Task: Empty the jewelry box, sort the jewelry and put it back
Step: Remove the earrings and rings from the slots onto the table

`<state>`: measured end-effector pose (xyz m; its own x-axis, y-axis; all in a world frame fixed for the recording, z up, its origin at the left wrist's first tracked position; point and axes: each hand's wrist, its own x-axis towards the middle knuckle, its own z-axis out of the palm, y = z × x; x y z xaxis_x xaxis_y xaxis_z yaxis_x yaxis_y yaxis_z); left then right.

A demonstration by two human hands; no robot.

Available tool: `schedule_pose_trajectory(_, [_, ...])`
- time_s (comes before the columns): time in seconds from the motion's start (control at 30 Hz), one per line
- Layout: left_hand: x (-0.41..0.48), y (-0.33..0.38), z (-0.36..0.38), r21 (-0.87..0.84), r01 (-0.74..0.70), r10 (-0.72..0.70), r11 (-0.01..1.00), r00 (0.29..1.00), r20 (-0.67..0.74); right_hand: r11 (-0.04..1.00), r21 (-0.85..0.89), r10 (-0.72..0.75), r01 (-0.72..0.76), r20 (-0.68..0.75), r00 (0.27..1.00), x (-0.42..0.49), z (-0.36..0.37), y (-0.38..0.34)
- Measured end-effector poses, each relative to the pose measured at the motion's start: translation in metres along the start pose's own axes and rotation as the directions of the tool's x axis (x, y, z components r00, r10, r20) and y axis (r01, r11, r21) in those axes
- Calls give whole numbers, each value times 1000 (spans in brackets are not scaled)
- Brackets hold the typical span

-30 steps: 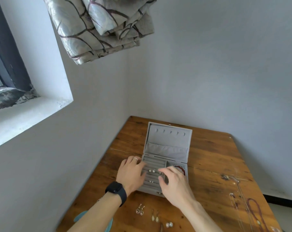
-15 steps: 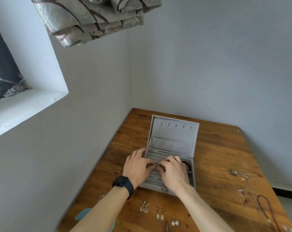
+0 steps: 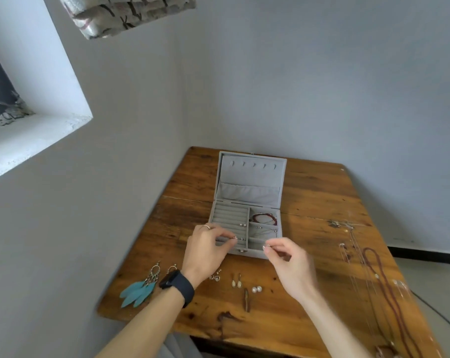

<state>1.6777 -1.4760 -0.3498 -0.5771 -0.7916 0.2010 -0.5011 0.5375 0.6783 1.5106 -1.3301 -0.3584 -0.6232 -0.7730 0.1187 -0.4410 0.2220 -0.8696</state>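
The grey jewelry box (image 3: pixel 248 200) stands open towards the far side of the wooden bench (image 3: pixel 319 210), its lid tipped back against the wall side. Its left half is a bed of ring rolls (image 3: pixel 229 218) with a few small studs (image 3: pixel 242 225) tucked in. On the right, the far compartment holds a red bracelet (image 3: pixel 265 218), and a fine chain lies in the one in front of it.

The left hand (image 3: pixel 208 250) hovers over the near rolls, its fingers (image 3: pixel 224 235) pinching a tiny silver stud (image 3: pixel 235 238). The right hand (image 3: pixel 288 264) is above the box's near right corner, thumb and forefinger pinching another small silver piece (image 3: pixel 266 246), the other fingers loosely curled.

In front of the box lie teal feather earrings (image 3: pixel 141 288), heart earrings (image 3: pixel 216 277), teardrop earrings (image 3: pixel 236 282) and pearl studs (image 3: pixel 257 289). To the right, thin chains (image 3: pixel 353 254) and a brown bead necklace (image 3: pixel 384 280) are laid out along the bench. A black watch (image 3: pixel 176 284) sits on the left wrist.
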Motion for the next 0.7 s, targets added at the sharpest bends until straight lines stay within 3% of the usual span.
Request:
schedule_pose_trajectory(0.17, [-42,23,23,55,-153,152,987,988,22,997,-37,65,-65,-5,998,-57,-15,32])
schedule_pose_trajectory(0.3, [-61,39,43,158,-233,219,960,971,101,980,-195,13,-26,-66,998,-79,-22,51])
schedule_pose_trajectory(0.7, [-63,54,78,362,-261,206,895,961,184,940,-339,-34,30,-4,999,-66,-24,70])
